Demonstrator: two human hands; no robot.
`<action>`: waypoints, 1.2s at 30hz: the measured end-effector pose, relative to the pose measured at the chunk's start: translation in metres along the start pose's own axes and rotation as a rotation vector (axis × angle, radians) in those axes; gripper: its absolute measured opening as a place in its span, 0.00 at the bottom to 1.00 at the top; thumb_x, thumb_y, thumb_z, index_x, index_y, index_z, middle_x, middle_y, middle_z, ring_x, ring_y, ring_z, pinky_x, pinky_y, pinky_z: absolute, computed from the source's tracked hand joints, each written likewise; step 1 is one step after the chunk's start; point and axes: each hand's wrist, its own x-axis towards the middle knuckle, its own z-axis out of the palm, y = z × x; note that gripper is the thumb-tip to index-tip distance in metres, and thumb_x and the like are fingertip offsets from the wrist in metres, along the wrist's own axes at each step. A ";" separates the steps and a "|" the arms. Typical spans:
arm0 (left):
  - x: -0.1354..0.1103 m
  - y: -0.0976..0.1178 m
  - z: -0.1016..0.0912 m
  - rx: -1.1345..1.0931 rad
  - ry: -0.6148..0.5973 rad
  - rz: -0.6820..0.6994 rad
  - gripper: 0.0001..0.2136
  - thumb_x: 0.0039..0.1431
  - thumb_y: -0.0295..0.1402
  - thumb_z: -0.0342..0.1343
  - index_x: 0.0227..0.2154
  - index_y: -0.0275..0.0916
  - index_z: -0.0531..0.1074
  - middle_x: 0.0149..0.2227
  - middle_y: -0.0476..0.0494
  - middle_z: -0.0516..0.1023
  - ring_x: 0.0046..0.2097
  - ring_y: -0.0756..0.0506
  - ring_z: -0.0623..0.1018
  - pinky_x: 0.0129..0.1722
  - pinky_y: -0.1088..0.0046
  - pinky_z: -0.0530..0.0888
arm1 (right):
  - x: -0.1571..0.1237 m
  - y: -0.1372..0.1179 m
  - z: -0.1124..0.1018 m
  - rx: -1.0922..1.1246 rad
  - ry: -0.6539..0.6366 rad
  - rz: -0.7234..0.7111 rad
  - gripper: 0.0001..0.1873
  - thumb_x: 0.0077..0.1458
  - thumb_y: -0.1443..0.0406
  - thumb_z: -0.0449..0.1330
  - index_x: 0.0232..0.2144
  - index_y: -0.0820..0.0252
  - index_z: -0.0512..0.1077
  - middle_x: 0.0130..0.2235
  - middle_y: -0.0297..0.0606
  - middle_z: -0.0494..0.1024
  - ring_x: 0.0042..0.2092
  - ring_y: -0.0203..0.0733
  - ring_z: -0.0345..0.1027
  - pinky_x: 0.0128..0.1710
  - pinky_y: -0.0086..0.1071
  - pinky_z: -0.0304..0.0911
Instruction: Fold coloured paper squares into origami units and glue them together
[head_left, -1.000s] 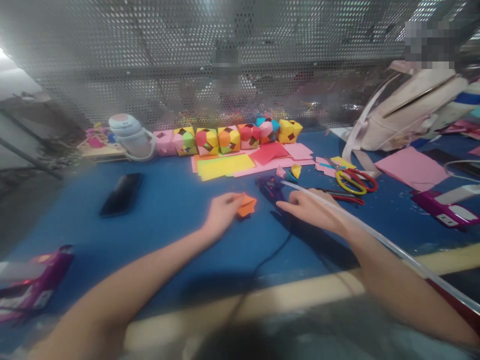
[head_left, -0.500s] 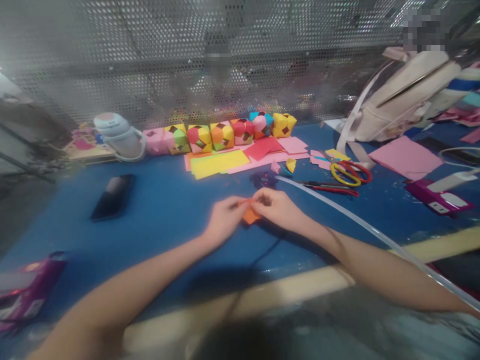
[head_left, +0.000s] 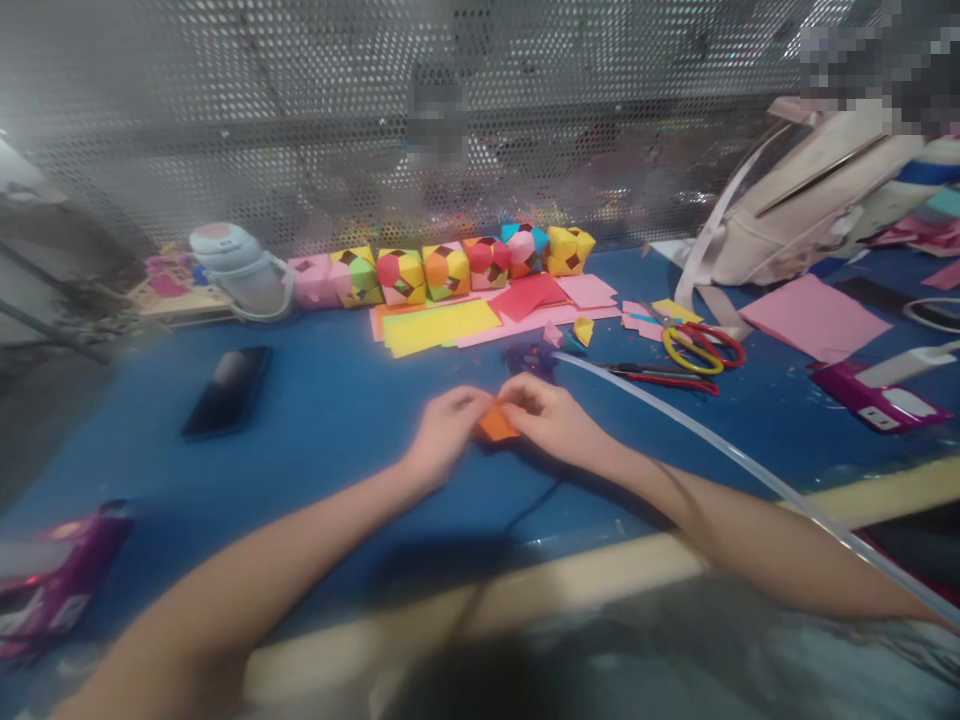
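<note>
a: where's the orange folded paper [head_left: 496, 424]?

b: mid-table, just above the blue table [head_left: 322, 430], pinched between both hands. the left hand [head_left: 442, 432] grips its left side with fingertips curled in, and the right hand [head_left: 551, 415] nips the top right corner between thumb and fingers.

a: how much room around them?

b: open blue surface lies to the left, as far as a dark phone [head_left: 227, 390] lying flat, well apart. toward the person there's bare table down to the pale front edge [head_left: 600, 580], crossed only by a thin black cable [head_left: 532, 505]. a clear tube [head_left: 750, 470] runs slantwise from just behind the right hand toward the lower right, close along that forearm.

a: and the far side?

b: tighter. a purple tool [head_left: 529, 357] sits just behind the hands, then loose coloured sheets [head_left: 442, 325], then a row of paper cubes [head_left: 442, 270] against the perforated metal screen [head_left: 375, 120] that closes off the back edge. scissors [head_left: 701, 347] with red and yellow handles lie to the right, near the tube.

a: the corners?

b: a purple device [head_left: 52, 575] at the near left edge, another [head_left: 874, 400] at the right, and a pale backpack [head_left: 810, 210] leaning at the back right.

a: any writing?

b: pale label patches on both purple devices, too blurred to read.
</note>
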 end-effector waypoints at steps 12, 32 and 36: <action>0.001 0.001 0.000 0.045 -0.006 0.016 0.08 0.46 0.35 0.58 0.26 0.35 0.75 0.27 0.45 0.77 0.29 0.50 0.73 0.30 0.74 0.71 | 0.001 -0.003 -0.001 -0.085 0.087 -0.107 0.05 0.52 0.67 0.53 0.27 0.59 0.67 0.29 0.34 0.72 0.31 0.35 0.66 0.32 0.29 0.62; 0.000 0.009 -0.002 0.276 0.135 0.166 0.06 0.48 0.32 0.55 0.27 0.36 0.74 0.28 0.47 0.76 0.30 0.50 0.72 0.30 0.76 0.68 | -0.001 0.000 0.003 -0.036 0.039 0.026 0.07 0.53 0.62 0.54 0.32 0.59 0.64 0.29 0.32 0.71 0.28 0.34 0.63 0.29 0.28 0.60; -0.001 0.009 -0.002 0.279 0.100 0.163 0.03 0.46 0.29 0.54 0.25 0.36 0.71 0.27 0.50 0.74 0.29 0.51 0.71 0.29 0.77 0.67 | 0.000 0.002 0.005 -0.094 0.033 -0.005 0.07 0.54 0.63 0.52 0.28 0.60 0.65 0.26 0.32 0.72 0.28 0.34 0.64 0.29 0.27 0.58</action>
